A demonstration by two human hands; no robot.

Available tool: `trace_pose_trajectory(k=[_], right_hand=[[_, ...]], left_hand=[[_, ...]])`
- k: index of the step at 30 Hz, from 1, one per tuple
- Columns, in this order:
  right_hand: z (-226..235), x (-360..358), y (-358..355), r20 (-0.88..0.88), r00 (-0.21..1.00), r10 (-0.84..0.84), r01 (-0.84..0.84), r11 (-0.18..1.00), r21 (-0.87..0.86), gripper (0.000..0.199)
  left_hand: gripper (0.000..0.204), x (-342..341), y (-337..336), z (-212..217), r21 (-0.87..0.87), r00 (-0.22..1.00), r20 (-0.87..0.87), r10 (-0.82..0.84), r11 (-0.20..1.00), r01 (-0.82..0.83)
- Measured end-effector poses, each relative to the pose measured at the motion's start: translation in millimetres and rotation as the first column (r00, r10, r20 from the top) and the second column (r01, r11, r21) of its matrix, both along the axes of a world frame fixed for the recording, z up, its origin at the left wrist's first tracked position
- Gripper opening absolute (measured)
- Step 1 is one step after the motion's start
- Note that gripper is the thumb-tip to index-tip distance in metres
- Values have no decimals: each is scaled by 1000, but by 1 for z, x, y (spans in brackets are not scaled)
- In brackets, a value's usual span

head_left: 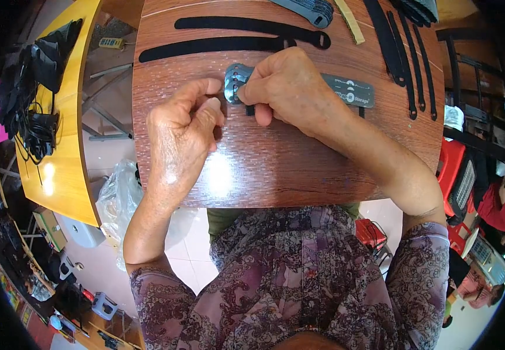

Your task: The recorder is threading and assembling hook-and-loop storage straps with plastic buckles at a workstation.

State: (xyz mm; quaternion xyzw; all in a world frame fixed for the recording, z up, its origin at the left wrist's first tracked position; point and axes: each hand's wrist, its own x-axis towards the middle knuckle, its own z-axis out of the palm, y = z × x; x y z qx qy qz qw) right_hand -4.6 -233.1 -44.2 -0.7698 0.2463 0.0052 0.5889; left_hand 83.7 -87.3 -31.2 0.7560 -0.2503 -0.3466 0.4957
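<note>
A dark grey printed cardboard card (354,92) lies across the tabletop, with holes in its rounded left end. My right hand (290,87) is closed at that end, its fingertips pressed on the holes, and it covers the card's middle. Short ends of black strap stick out under the card's lower edge. My left hand (182,122) hovers just left of the card, fingers half curled, with a gap between thumb and forefinger and nothing visible in it. Beyond my hands lie two black straps (217,46) with slotted ends, side by side.
More black straps (407,70) lie at the right of the wooden table (252,181). A stack of dark cards (314,11) and a yellow strip (350,20) are at the far edge. At left, a yellow table (68,157) bears black cables. A clear plastic bag (118,198) hangs below.
</note>
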Motion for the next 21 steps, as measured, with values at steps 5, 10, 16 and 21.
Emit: trace_pose_trajectory(k=[5,10,16,21], right_hand=[[3,3,1,-85,995,-50,51,999,6,17],[-1,2,2,-88,991,-102,110,989,96,16],[4,4,3,-108,989,-96,104,992,69,15],[-1,-1,1,28,999,24,-24,999,-23,16]], left_hand=[[17,9,-4,-10,-55,940,336,57,998,-40],[12,11,-17,-1,122,922,377,-89,991,46],[13,17,-22,-7,214,835,514,-195,972,95],[14,16,-24,-6,250,798,561,-220,964,90]])
